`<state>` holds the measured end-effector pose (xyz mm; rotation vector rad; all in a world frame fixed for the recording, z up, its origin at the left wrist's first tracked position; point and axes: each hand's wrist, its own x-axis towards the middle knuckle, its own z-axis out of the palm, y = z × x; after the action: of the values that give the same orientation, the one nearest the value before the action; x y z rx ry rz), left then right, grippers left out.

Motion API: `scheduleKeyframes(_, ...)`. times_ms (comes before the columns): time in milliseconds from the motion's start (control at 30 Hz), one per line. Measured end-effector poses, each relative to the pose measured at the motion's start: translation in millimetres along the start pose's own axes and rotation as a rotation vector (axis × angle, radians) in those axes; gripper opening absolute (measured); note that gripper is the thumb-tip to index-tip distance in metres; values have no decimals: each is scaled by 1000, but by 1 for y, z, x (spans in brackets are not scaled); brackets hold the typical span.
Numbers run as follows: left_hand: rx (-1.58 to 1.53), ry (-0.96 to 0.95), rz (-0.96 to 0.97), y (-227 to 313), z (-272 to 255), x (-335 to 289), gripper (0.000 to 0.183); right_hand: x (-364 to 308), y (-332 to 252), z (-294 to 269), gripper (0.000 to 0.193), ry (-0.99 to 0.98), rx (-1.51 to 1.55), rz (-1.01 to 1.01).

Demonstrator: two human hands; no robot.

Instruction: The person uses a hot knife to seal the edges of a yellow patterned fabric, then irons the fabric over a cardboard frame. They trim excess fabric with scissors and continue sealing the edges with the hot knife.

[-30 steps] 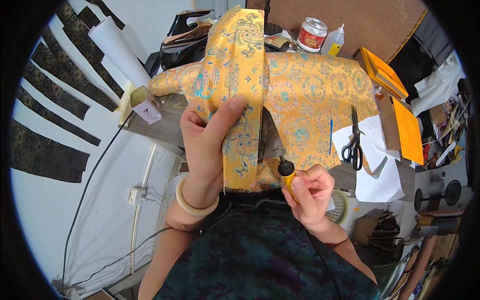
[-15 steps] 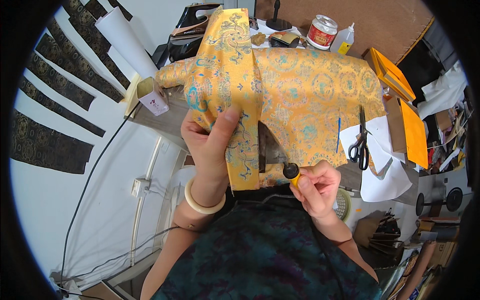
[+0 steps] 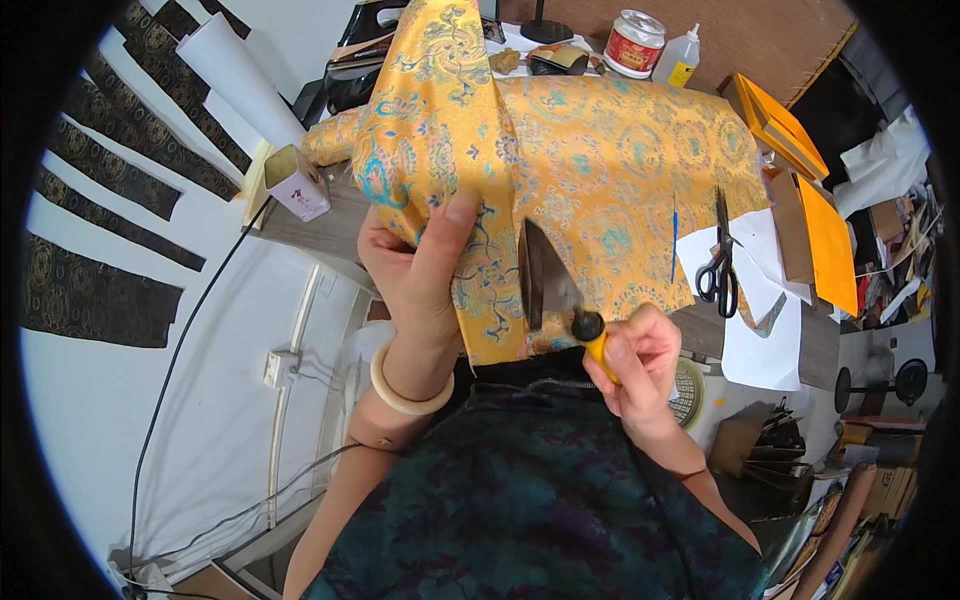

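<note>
My left hand (image 3: 425, 265) is closed on a piece of golden-yellow brocade (image 3: 440, 150) with blue and pink motifs, thumb on top, holding it raised above the table. My right hand (image 3: 640, 370) grips the yellow handle of a putty knife (image 3: 550, 270) with a black collar and a wide metal blade. The blade's straight edge lies close along the brocade's right edge; whether it touches is hard to tell. Beneath and beyond spreads a larger sheet of yellow brocade (image 3: 640, 170) with round medallions. A slim blue stick, perhaps a pen (image 3: 675, 235), lies on that sheet.
Black scissors (image 3: 720, 270) rest on white paper (image 3: 765, 355) at the right, beside yellow boxes (image 3: 825, 245). An iron (image 3: 365, 45), a red-labelled can (image 3: 635, 45) and a squeeze bottle (image 3: 678, 58) stand at the back. At left are an open tin (image 3: 297, 185) and a white roll (image 3: 240, 80).
The putty knife's blade shows more fully beside the brocade's edge, its handle slightly lower and further right. Both hands keep their grips. The whole view has shifted slightly.
</note>
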<state>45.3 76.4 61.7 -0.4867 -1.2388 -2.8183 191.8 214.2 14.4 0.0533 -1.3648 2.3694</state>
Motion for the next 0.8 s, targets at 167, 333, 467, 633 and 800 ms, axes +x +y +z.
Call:
scheduleKeyframes(167, 31, 12, -3, -1, -3, 0, 27, -8, -1, -4, 6, -44, -57, 0)
scheduleKeyframes(333, 33, 24, 24, 0, -1, 0, 23, -12, 4, -3, 7, -13, -130, -21)
scheduleKeyframes(467, 7, 12, 24, 0, 1, -3, 25, -12, 6, -10, 7, -10, -127, -28)
scheduleKeyframes(633, 26, -29, 12, -2, -2, -5, 26, -11, -14, -13, 4, 7, -103, -83)
scheduleKeyframes(800, -10, -34, 16, -3, 6, -4, 27, 0, -59, -9, 13, -42, -706, -317)
